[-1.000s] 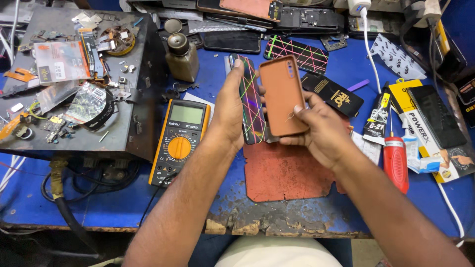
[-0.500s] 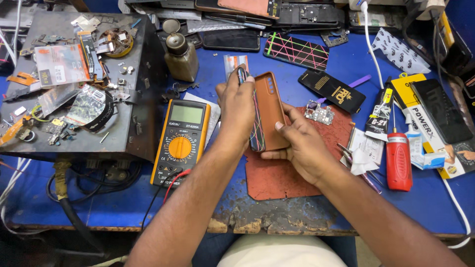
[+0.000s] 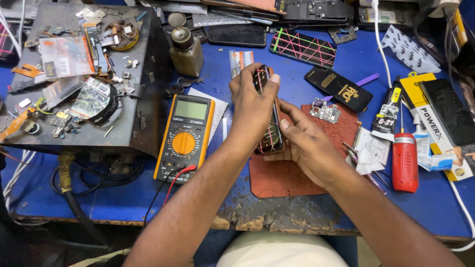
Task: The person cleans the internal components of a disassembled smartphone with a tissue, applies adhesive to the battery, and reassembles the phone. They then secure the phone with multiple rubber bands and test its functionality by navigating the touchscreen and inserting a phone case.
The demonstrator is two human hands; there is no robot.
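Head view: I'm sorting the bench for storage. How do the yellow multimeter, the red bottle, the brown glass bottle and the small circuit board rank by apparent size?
1. Yellow multimeter
2. Red bottle and brown glass bottle: look alike, unranked
3. Small circuit board

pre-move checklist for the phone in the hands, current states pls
1. Left hand grips the black phone with pink line pattern from its top end: ok.
2. Right hand supports the phone's lower edge and side: ok.
3. Phone sits over the red-brown work mat, not past the table edge: ok.
4. Small green circuit board on the mat lies apart from both hands: ok.
5. Yellow and black multimeter and its red lead lie close beside the left forearm: not ok, snag risk.
6. Whether the phone's back is fully seated: cannot tell, fingers cover the edges.
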